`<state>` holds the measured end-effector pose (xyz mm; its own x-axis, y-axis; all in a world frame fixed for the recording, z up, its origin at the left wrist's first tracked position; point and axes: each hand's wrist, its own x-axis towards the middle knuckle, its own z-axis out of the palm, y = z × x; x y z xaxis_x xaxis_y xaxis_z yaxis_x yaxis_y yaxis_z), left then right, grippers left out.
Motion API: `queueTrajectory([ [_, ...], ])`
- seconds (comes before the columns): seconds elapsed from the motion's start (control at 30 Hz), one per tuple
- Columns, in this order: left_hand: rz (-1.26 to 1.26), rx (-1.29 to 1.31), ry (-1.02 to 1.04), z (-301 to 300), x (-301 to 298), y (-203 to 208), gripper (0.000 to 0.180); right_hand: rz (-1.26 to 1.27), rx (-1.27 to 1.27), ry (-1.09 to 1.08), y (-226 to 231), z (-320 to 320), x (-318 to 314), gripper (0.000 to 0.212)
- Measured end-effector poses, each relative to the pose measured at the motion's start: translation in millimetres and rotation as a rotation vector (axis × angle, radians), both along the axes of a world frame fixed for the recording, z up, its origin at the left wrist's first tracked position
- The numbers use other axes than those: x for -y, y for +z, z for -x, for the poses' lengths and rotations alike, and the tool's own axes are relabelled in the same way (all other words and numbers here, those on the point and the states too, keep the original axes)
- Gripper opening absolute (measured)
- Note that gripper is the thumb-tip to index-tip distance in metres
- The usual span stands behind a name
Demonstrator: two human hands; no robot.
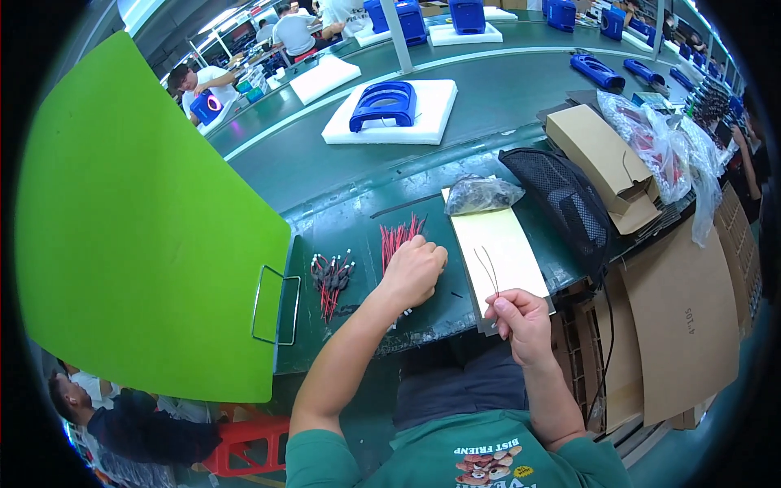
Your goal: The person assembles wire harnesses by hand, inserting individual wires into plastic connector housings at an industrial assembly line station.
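Observation:
My right hand (pixel 521 319) pinches a pair of thin dark wires (pixel 488 268) between thumb and fingertips. Their free ends fork upward above a pale yellow sheet (pixel 508 252) on the bench. Curled over a bundle of red wires (pixel 399 237) is my left hand (pixel 416 268); its fingers are closed, and what they grip is hidden behind the knuckles. To the left of that bundle lies a pile of short red and black cables (pixel 331 285) with white connectors and dark sleeves. A clear plastic bag of small dark parts (pixel 484 195) rests on the sheet's far end.
A tall green panel (pixel 146 220) with a metal wire handle (pixel 277 305) borders the left. A black mesh bag (pixel 561 199), cardboard boxes (pixel 606 167) and plastic bags stand on the right. Beyond, a conveyor carries a blue plastic housing (pixel 384 104) on white foam. Other people work farther off.

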<state>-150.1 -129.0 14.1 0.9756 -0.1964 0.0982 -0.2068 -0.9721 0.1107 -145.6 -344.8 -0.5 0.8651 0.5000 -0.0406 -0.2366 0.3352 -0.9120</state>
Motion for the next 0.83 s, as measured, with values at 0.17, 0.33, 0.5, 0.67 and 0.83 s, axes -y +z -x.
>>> queueTrajectory([
  [0.17,1.443,0.018,0.152,40,20,6,0.018,0.050,0.018,0.046,-4,14,1,0.013],
  [0.33,2.283,0.232,0.130,64,52,-3,0.019,0.193,0.200,0.086,2,27,-11,0.012],
  [0.5,2.355,0.301,0.255,72,56,-6,0.018,0.241,0.217,-0.018,-2,31,-15,0.013],
  [0.67,2.389,0.301,0.237,73,58,-9,0.018,0.262,0.338,-0.078,-6,38,-18,0.012],
  [0.83,2.386,0.335,0.252,71,58,-13,0.017,0.331,0.476,-0.045,-5,45,-19,0.010],
])
